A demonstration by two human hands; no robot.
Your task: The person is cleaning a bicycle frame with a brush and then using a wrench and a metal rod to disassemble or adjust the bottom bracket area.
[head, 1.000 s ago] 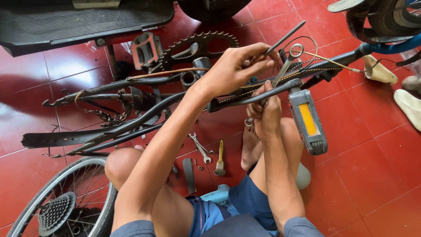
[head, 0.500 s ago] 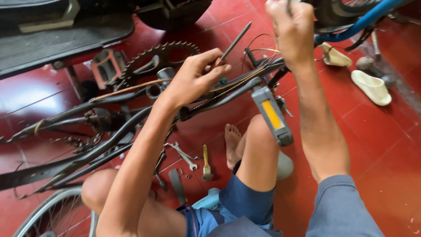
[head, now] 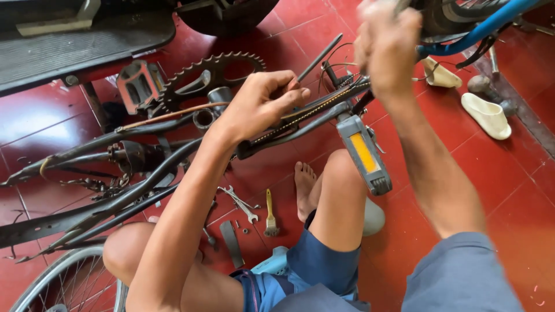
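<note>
A chainring [head: 211, 78] is lying at the left against the dark bicycle frame [head: 144, 173] on the red floor [head: 509, 190]. The left hand [head: 257, 104] is closing its fingers [head: 289, 92] around a thin metal rod [head: 319, 56] over the frame. Below sits a grey pedal [head: 364, 153]. The right hand [head: 387, 43] is blurring near the top; its grip cannot be made out.
</note>
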